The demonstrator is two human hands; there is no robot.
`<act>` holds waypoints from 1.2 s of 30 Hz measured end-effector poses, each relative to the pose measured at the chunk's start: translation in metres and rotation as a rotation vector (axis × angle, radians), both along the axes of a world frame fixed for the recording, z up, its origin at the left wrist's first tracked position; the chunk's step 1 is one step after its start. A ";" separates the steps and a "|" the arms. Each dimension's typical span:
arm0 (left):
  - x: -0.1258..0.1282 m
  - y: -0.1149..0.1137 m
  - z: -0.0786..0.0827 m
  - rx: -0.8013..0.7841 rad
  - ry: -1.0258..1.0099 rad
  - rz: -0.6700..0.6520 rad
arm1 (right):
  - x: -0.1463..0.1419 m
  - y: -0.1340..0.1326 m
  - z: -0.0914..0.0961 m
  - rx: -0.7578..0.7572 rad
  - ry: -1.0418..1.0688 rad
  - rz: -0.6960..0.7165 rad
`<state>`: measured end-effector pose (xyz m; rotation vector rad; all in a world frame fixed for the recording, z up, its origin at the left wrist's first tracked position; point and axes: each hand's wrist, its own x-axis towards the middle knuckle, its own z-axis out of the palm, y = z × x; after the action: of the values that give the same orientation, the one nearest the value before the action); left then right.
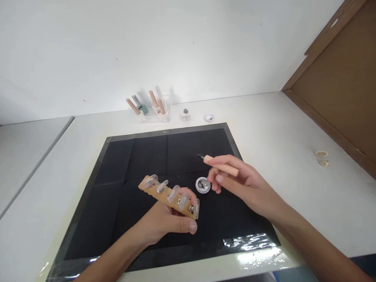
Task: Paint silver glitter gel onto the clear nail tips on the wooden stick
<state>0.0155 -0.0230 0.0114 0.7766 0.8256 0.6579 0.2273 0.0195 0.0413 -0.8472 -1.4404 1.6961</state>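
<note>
A wooden strip (165,192) with a wavy edge is gripped in the left hand (164,222), whose fingers are curled around it, the thumb pressed along its near edge. It is held tilted above the near middle of a black mat (141,156). Five clear plastic nail tips (173,193), glossy and curved, are carried on the strip by small metal fittings; the far right tip is partly covered by a fingertip. A slim brush (222,167) with a smooth, pale pink-tan handle is pinched between the thumb and fingers of the right hand (246,184), and its dark bristle end is pointed left, over the mat. Just below that hand, a small round jar (202,184) of silvery, glittery material is seen on the mat, touched or nearly touched by a lowered fingertip. The mat is finely ribbed and is covered by shiny film that catches glare along the front edge. At the back of the white counter (279,125), polish bottles with tan and grey caps are leaned in a clear tray (151,112); their labels are too small to be read. Beside these, a tiny bottle (185,114) and a round dish (208,117) are set. Two small round pieces (322,157) at the right cannot be identified. A brown board (343,78) is cut off by the frame.
</note>
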 end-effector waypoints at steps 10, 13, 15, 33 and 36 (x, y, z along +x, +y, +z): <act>0.004 0.000 0.017 0.135 0.340 0.041 | 0.008 -0.005 -0.003 0.378 -0.043 -0.046; 0.005 -0.002 0.018 0.147 0.428 0.020 | 0.005 -0.005 -0.004 0.390 -0.061 0.024; 0.005 -0.003 0.018 0.161 0.475 0.001 | 0.003 -0.006 -0.006 0.403 -0.085 0.040; 0.002 -0.006 0.014 0.261 0.512 -0.125 | -0.004 -0.006 -0.007 0.395 -0.168 -0.129; 0.003 -0.006 0.016 0.248 0.514 -0.127 | -0.004 -0.007 -0.006 0.415 -0.123 -0.030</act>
<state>0.0187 -0.0289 0.0272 1.2429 1.1608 0.4538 0.2235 0.0126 0.0349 -0.7445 -1.7719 1.2733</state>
